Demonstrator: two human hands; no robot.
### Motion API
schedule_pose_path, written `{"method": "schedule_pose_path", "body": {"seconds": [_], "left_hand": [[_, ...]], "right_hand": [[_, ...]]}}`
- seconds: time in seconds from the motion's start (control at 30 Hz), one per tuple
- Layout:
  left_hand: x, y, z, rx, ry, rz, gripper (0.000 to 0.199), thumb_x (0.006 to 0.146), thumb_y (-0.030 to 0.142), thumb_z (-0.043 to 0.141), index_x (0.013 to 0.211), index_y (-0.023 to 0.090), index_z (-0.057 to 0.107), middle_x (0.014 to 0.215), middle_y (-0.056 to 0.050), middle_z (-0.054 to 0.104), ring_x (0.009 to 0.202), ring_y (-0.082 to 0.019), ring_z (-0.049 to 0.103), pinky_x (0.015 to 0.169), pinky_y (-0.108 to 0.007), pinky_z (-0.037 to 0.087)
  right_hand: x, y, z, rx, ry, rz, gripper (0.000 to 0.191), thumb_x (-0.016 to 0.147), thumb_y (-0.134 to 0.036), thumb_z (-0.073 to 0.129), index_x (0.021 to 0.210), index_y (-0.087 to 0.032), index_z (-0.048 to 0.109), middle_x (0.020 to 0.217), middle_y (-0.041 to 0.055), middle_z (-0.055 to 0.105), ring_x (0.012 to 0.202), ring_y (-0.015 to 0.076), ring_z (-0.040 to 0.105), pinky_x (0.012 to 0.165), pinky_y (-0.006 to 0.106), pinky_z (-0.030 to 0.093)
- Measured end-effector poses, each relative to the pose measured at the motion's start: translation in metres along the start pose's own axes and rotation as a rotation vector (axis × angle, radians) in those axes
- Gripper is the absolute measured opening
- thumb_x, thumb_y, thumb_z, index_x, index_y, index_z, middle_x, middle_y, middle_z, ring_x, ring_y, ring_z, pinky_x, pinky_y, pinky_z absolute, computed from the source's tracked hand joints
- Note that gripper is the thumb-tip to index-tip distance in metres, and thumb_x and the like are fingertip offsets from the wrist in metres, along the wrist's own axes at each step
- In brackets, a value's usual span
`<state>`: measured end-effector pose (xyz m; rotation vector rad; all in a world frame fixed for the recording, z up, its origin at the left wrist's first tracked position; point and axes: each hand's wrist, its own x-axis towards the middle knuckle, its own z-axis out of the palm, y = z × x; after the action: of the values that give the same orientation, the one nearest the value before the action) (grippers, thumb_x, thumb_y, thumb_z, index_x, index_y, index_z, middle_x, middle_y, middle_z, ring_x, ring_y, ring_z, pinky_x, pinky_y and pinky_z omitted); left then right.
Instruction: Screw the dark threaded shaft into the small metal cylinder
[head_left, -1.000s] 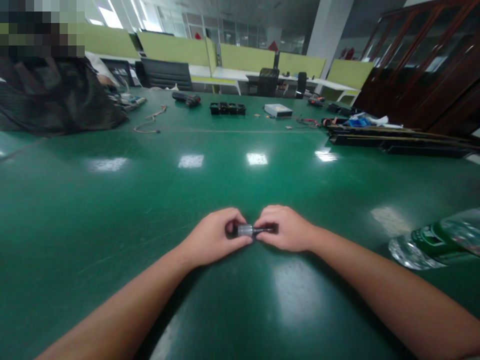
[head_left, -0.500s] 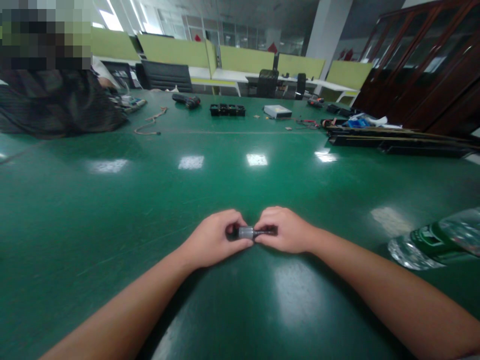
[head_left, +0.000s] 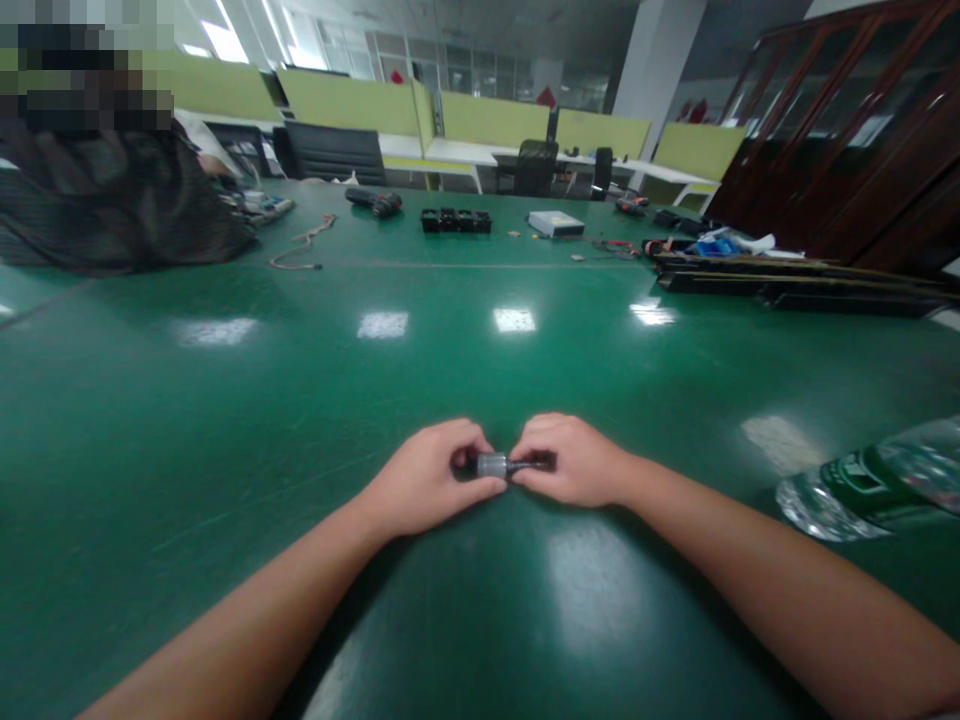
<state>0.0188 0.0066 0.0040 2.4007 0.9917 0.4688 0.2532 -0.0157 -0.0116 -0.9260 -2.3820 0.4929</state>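
Observation:
A small grey metal cylinder (head_left: 492, 464) lies sideways just over or on the green table (head_left: 450, 370). My left hand (head_left: 431, 475) is closed round it, with thumb and index finger along its sides. A thin dark rod (head_left: 529, 464) runs from the cylinder's right end. My right hand (head_left: 566, 460) pinches this rod, and its far end is hidden in the fingers. The fingertips of both hands almost meet at the joint between cylinder and rod. I cannot make out exactly what kind of part this is.
A plastic bottle (head_left: 870, 485) lies on its side at the right. Dark metal strips (head_left: 787, 280) are stacked at the back right. Farther back are a black slotted part (head_left: 455, 220), a silver drive box (head_left: 556, 223) and a power tool (head_left: 373, 202). A person (head_left: 112, 200) sits at the far left.

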Motion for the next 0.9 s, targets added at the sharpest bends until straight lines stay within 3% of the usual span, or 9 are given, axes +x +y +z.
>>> {"method": "schedule_pose_path", "body": {"seconds": [0.9], "left_hand": [[-0.0004, 0.0, 0.0004, 0.001, 0.001, -0.008, 0.025, 0.079, 0.042, 0.072, 0.085, 0.02, 0.066, 0.077, 0.0, 0.063, 0.07, -0.017, 0.058, 0.063, -0.026, 0.04]], "right_hand": [[-0.0015, 0.0003, -0.0063, -0.02, -0.008, -0.035, 0.008, 0.079, -0.017, 0.067, 0.086, -0.018, 0.071, 0.078, 0.0042, 0.07, 0.074, 0.0179, 0.062, 0.073, 0.031, 0.047]]}}
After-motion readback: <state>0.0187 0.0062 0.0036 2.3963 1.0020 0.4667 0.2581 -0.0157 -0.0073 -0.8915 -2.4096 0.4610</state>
